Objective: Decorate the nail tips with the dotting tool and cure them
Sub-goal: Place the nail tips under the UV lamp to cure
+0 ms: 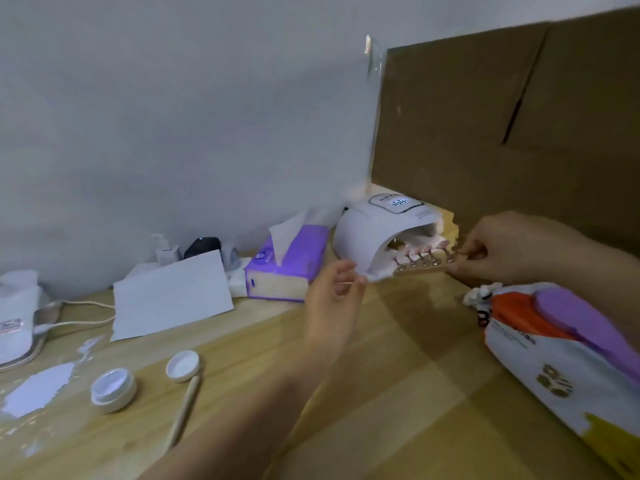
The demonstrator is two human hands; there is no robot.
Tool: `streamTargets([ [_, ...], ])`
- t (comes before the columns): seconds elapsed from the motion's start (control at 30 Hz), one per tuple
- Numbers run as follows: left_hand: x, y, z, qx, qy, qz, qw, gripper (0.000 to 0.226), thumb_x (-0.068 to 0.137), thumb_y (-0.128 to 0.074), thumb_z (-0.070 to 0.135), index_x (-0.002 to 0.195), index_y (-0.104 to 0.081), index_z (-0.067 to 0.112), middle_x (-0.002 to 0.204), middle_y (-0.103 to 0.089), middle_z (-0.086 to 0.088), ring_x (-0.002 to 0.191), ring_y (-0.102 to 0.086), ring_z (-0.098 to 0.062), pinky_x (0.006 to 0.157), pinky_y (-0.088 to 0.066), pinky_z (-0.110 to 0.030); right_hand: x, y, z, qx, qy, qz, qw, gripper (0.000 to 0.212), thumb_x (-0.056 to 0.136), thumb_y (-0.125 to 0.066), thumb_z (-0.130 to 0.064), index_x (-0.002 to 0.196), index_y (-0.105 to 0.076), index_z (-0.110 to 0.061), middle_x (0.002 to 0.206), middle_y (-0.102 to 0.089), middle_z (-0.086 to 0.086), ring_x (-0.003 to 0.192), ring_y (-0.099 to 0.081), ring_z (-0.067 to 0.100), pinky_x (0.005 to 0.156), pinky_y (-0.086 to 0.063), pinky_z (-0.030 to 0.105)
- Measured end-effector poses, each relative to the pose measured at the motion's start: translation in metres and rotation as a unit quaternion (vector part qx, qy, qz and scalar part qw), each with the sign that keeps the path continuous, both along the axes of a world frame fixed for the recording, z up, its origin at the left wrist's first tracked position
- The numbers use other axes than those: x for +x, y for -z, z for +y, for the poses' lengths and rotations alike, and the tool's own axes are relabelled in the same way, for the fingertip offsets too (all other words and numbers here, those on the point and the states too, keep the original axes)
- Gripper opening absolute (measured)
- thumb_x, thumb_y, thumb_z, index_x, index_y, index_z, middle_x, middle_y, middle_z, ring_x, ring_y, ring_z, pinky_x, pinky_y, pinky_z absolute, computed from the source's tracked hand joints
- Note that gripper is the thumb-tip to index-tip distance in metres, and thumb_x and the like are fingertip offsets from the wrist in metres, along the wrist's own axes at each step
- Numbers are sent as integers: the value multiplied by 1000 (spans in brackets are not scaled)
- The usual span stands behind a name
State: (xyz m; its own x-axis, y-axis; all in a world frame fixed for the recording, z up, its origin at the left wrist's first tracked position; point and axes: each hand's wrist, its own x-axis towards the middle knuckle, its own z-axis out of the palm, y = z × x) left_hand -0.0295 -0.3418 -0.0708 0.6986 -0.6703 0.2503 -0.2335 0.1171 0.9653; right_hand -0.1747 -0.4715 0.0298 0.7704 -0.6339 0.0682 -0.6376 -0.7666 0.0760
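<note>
Five or so pink nail tips, hard to count through blur, stand clipped along one strip at the mouth of the curing lamp. The right hand pinches the strip's end; the left hand hovers relaxed. Light and rigid, probably; hold the strip ends, not the tips.

Two bare forearms in view, no sleeves, cuffs or gloves anywhere along them. Left forearm entering from about 7 o'clock, long and slim, bare from frame edge to wrist. Left hand without rings, watch or bracelet. Right forearm entering from about 3 o'clock, likewise uncovered. Right hand also free of jewellery. Fingernails too blurred to tell whether painted.
</note>
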Motion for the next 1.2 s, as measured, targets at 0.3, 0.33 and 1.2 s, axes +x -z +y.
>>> streamTargets([
  [0.3,-12,20,-32,-9,31,113,993,15,93,-45,4,91,-56,14,70,-57,0,47,-55,3,42,-40,-14,13,39,-37,65,60,-87,992,41,87,-57,-39,82,-71,-1,62,-57,10,55,-47,18,52,-32,27],
  [0.33,-10,21,-31,-10,34,115,993,18,93,-45,4,88,-56,16,69,-57,0,47,-54,3,43,-40,-14,13,42,-41,77,63,-97,990,42,88,-57,-39,82,-70,0,63,-57,12,55,-46,18,52,-31,28],
  [1.2,-23,-7,-74,127,173,257,943,17,95,-47,16,80,-54,10,67,-57,-7,39,-58,-6,37,-44,-16,51,55,-46,146,66,-68,985,37,85,-62,-29,52,-61,-10,35,-50,-9,37,-41,7,42,-32,11],
])
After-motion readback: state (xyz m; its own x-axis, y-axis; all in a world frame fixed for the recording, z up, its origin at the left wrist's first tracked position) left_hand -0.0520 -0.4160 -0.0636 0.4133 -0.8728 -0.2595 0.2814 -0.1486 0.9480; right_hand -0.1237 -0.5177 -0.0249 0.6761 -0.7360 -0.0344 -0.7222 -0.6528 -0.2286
